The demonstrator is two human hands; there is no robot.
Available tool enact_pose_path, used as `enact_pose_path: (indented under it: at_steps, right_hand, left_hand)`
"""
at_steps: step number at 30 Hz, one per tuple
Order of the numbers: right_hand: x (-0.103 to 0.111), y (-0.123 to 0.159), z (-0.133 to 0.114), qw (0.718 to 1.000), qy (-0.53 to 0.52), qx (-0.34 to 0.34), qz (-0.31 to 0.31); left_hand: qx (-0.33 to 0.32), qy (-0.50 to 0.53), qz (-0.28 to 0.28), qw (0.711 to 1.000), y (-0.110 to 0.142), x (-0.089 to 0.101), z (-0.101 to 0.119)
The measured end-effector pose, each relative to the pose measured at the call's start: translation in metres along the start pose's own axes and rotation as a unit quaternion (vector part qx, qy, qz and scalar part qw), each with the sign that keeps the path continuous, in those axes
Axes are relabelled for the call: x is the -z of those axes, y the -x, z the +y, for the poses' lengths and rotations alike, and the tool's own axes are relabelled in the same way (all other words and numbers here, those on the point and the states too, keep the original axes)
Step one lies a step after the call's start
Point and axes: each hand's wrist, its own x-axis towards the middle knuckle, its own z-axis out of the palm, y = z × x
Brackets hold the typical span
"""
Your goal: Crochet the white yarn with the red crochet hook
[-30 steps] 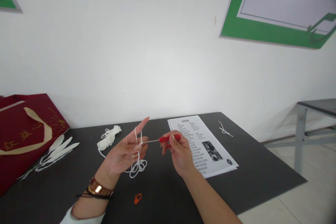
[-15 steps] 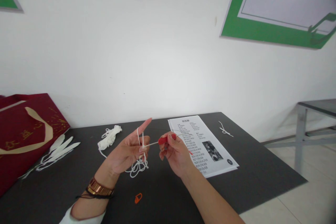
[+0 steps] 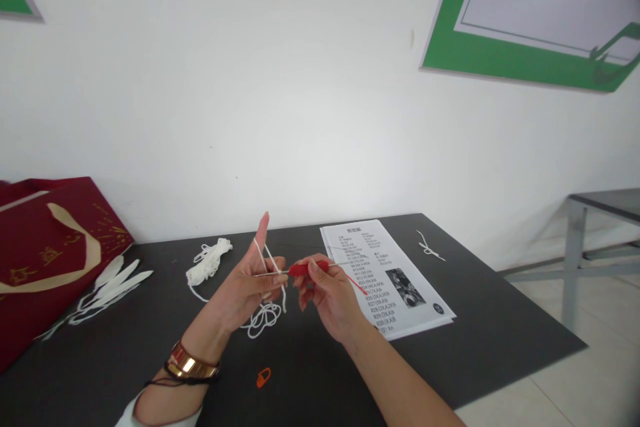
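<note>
My left hand (image 3: 245, 287) is raised over the dark table (image 3: 500, 320), index finger pointing up with white yarn (image 3: 265, 313) looped round it; thumb and other fingers pinch the strand. The yarn's loose loops lie on the table below. My right hand (image 3: 325, 290) pinches a crochet hook (image 3: 305, 269) by its red handle, the metal shaft reaching left across the yarn at my left fingers. The two hands are almost touching.
A small bundle of white yarn (image 3: 207, 260) lies behind my left hand. A printed sheet (image 3: 395, 273) is to the right, with a yarn scrap (image 3: 427, 247) beyond it. An orange clip (image 3: 263, 377) lies near the front. A red bag (image 3: 45, 260) and white strips (image 3: 113, 283) sit at left.
My right hand moved left, pushing the hook's shaft through the yarn at my left fingers. My left index finger tilted more upright.
</note>
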Motion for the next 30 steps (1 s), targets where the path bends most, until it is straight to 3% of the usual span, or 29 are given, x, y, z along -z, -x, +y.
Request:
enact_pose_path:
  at_steps: [12,22,30]
  right_hand:
    - [0.0041,-0.0033,0.0021,0.995,-0.064,0.021,0.068]
    - [0.0067,-0.0042,0.0030,0.997,-0.070,-0.024,0.028]
    - [0.0065,-0.0040,0.0070,0.997,-0.066,-0.018,0.043]
  left_hand:
    - [0.032,-0.031,-0.006,0.999,-0.0014,0.0003,-0.0051]
    - [0.006,0.011,0.006,1.000,-0.0026,0.0027,0.0010]
    - [0.016,-0.023,0.004,1.000,0.0015,-0.0031,0.0007]
